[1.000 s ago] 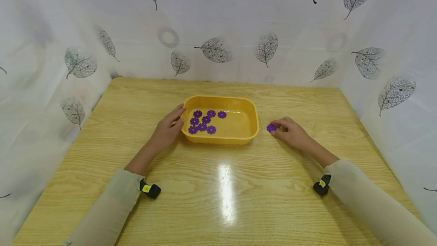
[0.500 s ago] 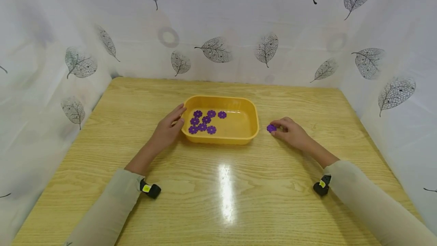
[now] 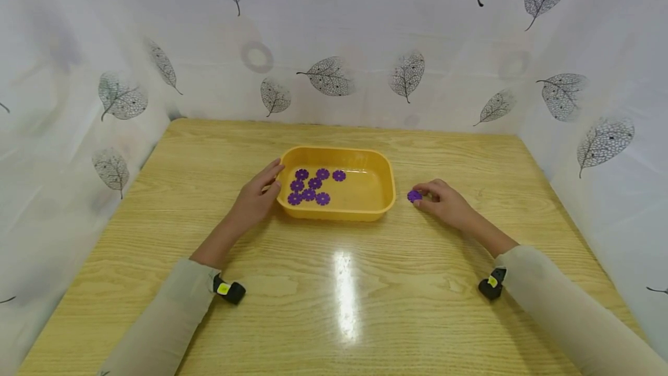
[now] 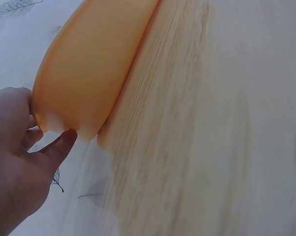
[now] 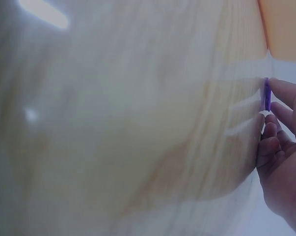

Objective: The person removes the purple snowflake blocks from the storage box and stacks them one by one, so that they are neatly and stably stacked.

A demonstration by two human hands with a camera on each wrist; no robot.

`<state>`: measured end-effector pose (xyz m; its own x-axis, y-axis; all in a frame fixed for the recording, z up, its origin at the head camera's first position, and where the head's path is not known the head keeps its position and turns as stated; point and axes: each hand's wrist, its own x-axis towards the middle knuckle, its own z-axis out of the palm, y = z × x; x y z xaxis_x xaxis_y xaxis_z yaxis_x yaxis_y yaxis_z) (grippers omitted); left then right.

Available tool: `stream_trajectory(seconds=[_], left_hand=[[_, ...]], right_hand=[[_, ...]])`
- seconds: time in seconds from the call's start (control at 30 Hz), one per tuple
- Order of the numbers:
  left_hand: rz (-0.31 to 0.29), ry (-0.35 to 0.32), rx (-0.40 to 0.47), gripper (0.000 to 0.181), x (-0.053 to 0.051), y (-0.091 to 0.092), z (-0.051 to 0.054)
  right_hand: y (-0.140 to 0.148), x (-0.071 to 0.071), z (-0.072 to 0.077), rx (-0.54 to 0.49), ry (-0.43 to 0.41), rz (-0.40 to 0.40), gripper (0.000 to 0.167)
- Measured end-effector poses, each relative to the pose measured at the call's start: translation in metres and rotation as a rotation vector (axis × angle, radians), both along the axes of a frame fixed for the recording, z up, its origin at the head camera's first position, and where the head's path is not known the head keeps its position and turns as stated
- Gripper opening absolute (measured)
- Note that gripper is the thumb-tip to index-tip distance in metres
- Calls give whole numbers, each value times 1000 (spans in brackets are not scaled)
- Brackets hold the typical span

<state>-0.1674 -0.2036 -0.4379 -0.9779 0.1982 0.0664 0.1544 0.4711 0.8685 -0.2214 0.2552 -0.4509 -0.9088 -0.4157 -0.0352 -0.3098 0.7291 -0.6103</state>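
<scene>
The right hand (image 3: pixel 445 204) pinches a purple disc (image 3: pixel 414 196) by its edge, liable to slip if those fingers slacken, while the left hand (image 3: pixel 253 199) rests loose fingers against the yellow tub (image 3: pixel 355 214)!

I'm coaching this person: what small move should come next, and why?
Probably lift the purple, flower-shaped disc into the yellow rectangular plastic tray: the right hand pinches it just outside, and similar purple discs lie inside.
</scene>
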Motion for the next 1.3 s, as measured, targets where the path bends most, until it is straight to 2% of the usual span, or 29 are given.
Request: stream_trajectory(seconds=[0.33,0.53,0.63,0.83,1.03,1.3], left_hand=[[1,4,8,51,-1,-1,-2],[-1,5,9,51,-1,-1,-2],[0,7,8,51,-1,0,0],[-3,10,7,51,-1,-1,0],[-2,20,-6,51,-2,-3,-1],[-5,20,7,51,-2,-1,-3]], right_hand=[[1,1,3,-20,-38,-13,46],[5,-2,14,-100,-137,-31,49],[6,-4,22,-133,-153,-39,49],[0,-7,39,-124,-106,-69,52],[-15,-8,57,-224,-45,-53,46],[-45,-8,73,-285,-54,-34,45]])
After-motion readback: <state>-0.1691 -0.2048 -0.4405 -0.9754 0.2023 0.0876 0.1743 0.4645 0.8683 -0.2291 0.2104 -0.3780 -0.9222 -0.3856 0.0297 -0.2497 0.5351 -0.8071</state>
